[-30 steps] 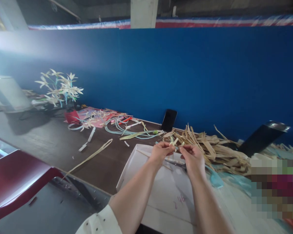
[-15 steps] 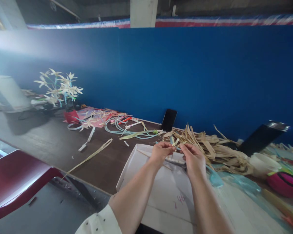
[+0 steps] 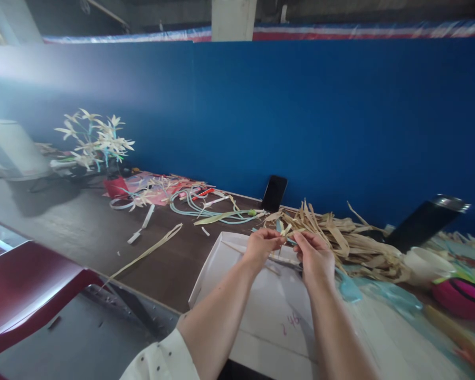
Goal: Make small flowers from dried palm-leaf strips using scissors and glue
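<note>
Tall flat blue partition (image 3: 320,116) behind a dark brown tabletop (image 3: 170,274). Found above the shallow white cardboard tray (image 3: 206,264), beside a heap of dry tan husk strips (image 3: 360,250): a small pale-yellow husk-like piece (image 3: 286,231). Gripped between left hand (image 3: 261,247) and right hand (image 3: 312,253), both narrowed to a fingertip pinch. Step in hand, as judged: fine finger work on the piece. Calls next for steady pinching by both. Counted: one piece held, one black rectangular phone (image 3: 274,193), one black cylindrical bottle (image 3: 423,224), one red pot (image 3: 116,187). Too tangled to count: strips.
</note>
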A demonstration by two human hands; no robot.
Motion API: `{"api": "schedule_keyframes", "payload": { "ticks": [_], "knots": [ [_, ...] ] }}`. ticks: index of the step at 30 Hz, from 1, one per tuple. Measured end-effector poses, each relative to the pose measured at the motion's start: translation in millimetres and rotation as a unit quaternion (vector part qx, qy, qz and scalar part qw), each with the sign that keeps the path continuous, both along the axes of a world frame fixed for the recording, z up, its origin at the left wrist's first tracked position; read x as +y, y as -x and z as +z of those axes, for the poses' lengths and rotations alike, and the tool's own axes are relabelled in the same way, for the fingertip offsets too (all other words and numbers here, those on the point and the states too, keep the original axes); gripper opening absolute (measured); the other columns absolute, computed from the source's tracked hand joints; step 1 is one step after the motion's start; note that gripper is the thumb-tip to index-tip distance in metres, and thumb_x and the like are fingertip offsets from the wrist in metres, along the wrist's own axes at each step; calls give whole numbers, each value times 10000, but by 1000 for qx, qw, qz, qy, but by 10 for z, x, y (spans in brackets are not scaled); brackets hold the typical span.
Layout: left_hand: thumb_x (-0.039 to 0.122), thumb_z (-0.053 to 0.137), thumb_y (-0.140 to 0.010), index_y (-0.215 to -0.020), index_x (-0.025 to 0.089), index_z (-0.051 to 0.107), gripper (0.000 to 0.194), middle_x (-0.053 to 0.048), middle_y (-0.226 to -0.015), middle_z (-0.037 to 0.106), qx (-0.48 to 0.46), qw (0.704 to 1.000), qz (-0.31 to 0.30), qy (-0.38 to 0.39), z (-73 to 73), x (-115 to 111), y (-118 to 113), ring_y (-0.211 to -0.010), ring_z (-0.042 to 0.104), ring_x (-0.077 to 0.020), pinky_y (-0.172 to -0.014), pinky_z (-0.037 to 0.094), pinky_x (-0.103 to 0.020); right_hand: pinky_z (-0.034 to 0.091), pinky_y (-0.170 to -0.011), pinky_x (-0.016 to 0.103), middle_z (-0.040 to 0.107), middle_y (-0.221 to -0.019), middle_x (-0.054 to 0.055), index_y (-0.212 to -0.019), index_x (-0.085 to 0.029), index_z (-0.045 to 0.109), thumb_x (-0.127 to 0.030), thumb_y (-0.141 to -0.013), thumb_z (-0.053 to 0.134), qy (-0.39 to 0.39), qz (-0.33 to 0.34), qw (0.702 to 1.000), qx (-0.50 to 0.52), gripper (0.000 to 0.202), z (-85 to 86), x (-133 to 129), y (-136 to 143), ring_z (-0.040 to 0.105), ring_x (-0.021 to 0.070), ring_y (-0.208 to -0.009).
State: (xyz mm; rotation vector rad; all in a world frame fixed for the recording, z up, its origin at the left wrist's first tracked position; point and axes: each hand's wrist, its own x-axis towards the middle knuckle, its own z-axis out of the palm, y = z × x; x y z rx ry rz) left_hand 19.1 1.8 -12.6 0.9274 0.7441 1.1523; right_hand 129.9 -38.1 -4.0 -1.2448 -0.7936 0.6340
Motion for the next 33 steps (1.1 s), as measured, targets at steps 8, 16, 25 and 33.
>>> {"api": "schedule_keyframes", "payload": {
  "ticks": [8, 16, 25, 33],
  "knots": [
    [358, 814, -410, -635, 124, 597, 390, 13, -579, 570, 1, 1000, -2, -6, -11, 11, -3, -539, 507, -66, -596, 437, -219, 275, -370, 197, 562, -482, -6, -782, -161, 634, -468, -562, 749, 0, -10, 1000, 17, 395, 56, -7, 34, 470, 110, -419],
    [328, 810, -431, -643, 129, 604, 356, 19, -584, 570, 7, 1000, -5, -8, -28, 19, -13, -540, 509, -64, -605, 438, -221, 282, -363, 169, 625, -592, 6, -771, -168, 642, -433, -561, 757, 8, -5, 999, 42, 357, 73, -18, 63, 469, 75, -429],
    [335, 812, -426, -632, 132, 602, 358, 20, -561, 565, 30, 1000, -10, 0, 4, 3, -8, -532, 505, -67, -587, 438, -219, 272, -354, 155, 636, -658, 17, -771, -162, 628, -420, -575, 756, -3, 14, 998, 57, 349, 65, -12, 57, 456, 63, -438],
    [314, 821, -415, -709, 133, 615, 402, -2, -649, 599, 31, 999, -17, 8, 30, -17, 12, -607, 545, -89, -612, 444, -226, 277, -365, 170, 548, -506, -13, -804, -147, 628, -435, -622, 721, -2, 14, 1000, 11, 353, 25, -7, 19, 422, 71, -412]
  ]
}}
